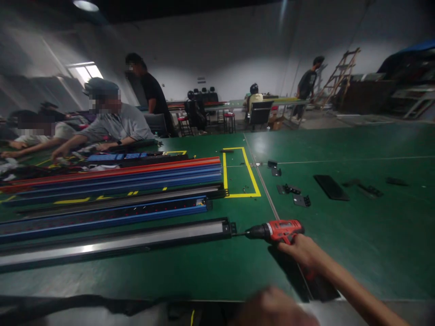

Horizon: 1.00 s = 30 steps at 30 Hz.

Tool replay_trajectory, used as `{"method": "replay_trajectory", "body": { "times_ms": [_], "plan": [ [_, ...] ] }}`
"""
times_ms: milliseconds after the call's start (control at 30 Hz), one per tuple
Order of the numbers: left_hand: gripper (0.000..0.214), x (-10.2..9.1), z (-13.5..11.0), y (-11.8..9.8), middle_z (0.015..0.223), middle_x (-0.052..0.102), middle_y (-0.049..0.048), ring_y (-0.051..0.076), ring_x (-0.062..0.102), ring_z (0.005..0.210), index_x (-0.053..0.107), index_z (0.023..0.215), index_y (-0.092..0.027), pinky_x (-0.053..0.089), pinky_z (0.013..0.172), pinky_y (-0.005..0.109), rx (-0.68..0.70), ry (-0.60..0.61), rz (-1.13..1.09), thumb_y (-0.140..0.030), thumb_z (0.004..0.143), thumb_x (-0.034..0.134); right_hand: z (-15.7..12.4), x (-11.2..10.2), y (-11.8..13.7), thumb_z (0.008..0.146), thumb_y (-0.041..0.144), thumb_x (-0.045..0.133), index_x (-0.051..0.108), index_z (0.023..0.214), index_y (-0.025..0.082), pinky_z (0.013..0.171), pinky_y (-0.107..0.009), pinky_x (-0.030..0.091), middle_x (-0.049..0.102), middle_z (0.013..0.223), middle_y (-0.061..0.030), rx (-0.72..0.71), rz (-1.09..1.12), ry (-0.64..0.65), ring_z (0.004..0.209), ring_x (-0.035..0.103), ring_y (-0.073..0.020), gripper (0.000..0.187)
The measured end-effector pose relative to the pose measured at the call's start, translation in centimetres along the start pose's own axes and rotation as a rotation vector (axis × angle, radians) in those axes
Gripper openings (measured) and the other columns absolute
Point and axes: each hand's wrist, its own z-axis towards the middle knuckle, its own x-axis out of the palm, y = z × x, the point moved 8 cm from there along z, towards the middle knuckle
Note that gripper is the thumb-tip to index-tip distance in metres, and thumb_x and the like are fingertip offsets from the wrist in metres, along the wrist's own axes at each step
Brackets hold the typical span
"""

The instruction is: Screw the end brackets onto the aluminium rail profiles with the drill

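My right hand (306, 253) is wrapped around the handle of a red and black cordless drill (285, 229), held level over the green table. Its bit points left and its tip is at the black end cap (227, 227) of a long black rail with a silver strip (142, 239); whether it sits in a screw hole is too small to tell. Low in the view, near the front edge, my left hand (275, 308) is smeared by motion, and its fingers cannot be made out.
Blue rails (204, 205) and an orange-red rail (190, 163) lie behind, parallel. Small black brackets (302, 200) and a dark flat plate (331, 187) are on the table (380, 231) at right. A person in a grey shirt (118, 122) works across at left.
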Motion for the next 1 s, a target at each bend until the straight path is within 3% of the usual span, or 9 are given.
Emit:
{"method": "replay_trajectory", "body": {
  "times_ms": [100, 200, 300, 367, 467, 567, 1000],
  "plan": [
    [0.040, -1.2, 2.0, 5.9, 0.128, 0.068, 0.0117, 0.028, 0.063, 0.120, 0.061, 0.140, -0.027, 0.054, 0.101, 0.051, -0.012, -0.138, 0.143, -0.016, 0.105, 0.043, 0.2, 0.2, 0.0, 0.082, 0.045, 0.064, 0.060, 0.065, 0.021, 0.055, -0.030, 0.037, 0.066, 0.065, -0.0048, -0.012, 0.045, 0.006, 0.058, 0.056, -0.0169, 0.030],
    [0.036, -2.8, 0.8, 13.7, 0.117, 0.072, 0.0136, 0.030, 0.065, 0.111, 0.066, 0.131, -0.020, 0.054, 0.093, 0.048, -0.218, -0.258, 0.370, -0.025, 0.107, 0.040, 0.2, 0.2, 0.0, 0.080, 0.047, 0.065, 0.060, 0.064, 0.021, 0.057, -0.031, 0.039, 0.067, 0.066, -0.0055, -0.013, 0.056, -0.002, 0.060, 0.058, -0.0185, 0.031],
    [0.038, -2.7, -0.9, 19.4, 0.117, 0.073, 0.0151, 0.034, 0.063, 0.114, 0.070, 0.123, -0.017, 0.050, 0.095, 0.049, -0.316, -0.251, 0.490, -0.037, 0.107, 0.041, 0.2, 0.1, -0.1, 0.078, 0.049, 0.065, 0.059, 0.062, 0.022, 0.056, -0.032, 0.039, 0.068, 0.065, -0.0062, -0.002, 0.054, -0.008, 0.059, 0.059, -0.0197, 0.032],
    [0.039, -2.0, -1.4, 21.3, 0.115, 0.075, 0.0145, 0.033, 0.064, 0.112, 0.071, 0.120, -0.017, 0.047, 0.097, 0.048, -0.310, -0.198, 0.511, -0.038, 0.106, 0.042, 0.2, 0.0, -0.1, 0.077, 0.049, 0.065, 0.058, 0.061, 0.022, 0.055, -0.031, 0.038, 0.067, 0.064, -0.0060, -0.003, 0.055, -0.012, 0.059, 0.059, -0.0196, 0.033],
    [0.036, -0.7, -1.5, 22.3, 0.106, 0.078, 0.0129, 0.031, 0.067, 0.102, 0.074, 0.109, -0.017, 0.045, 0.098, 0.048, -0.296, -0.136, 0.541, -0.033, 0.104, 0.043, 0.1, 0.0, -0.1, 0.078, 0.051, 0.064, 0.057, 0.062, 0.022, 0.055, -0.031, 0.039, 0.067, 0.065, -0.0059, 0.005, 0.049, -0.003, 0.060, 0.059, -0.0197, 0.034],
    [0.034, -0.2, -1.4, 22.5, 0.102, 0.079, 0.0125, 0.031, 0.069, 0.098, 0.075, 0.104, -0.015, 0.043, 0.098, 0.049, -0.314, -0.153, 0.584, -0.024, 0.099, 0.043, 0.0, 0.1, 0.1, 0.080, 0.050, 0.062, 0.057, 0.064, 0.022, 0.057, -0.031, 0.039, 0.066, 0.066, -0.0051, -0.002, 0.047, 0.023, 0.061, 0.059, -0.0193, 0.033],
    [0.030, -0.4, -1.5, 22.4, 0.097, 0.080, 0.0126, 0.031, 0.071, 0.092, 0.077, 0.098, -0.015, 0.044, 0.095, 0.047, -0.308, -0.258, 0.598, -0.019, 0.091, 0.048, -0.3, -0.2, 0.5, 0.081, 0.045, 0.063, 0.055, 0.061, 0.022, 0.056, -0.030, 0.038, 0.061, 0.061, -0.0019, -0.014, 0.040, 0.026, 0.058, 0.055, -0.0171, 0.032]
  ]
}}
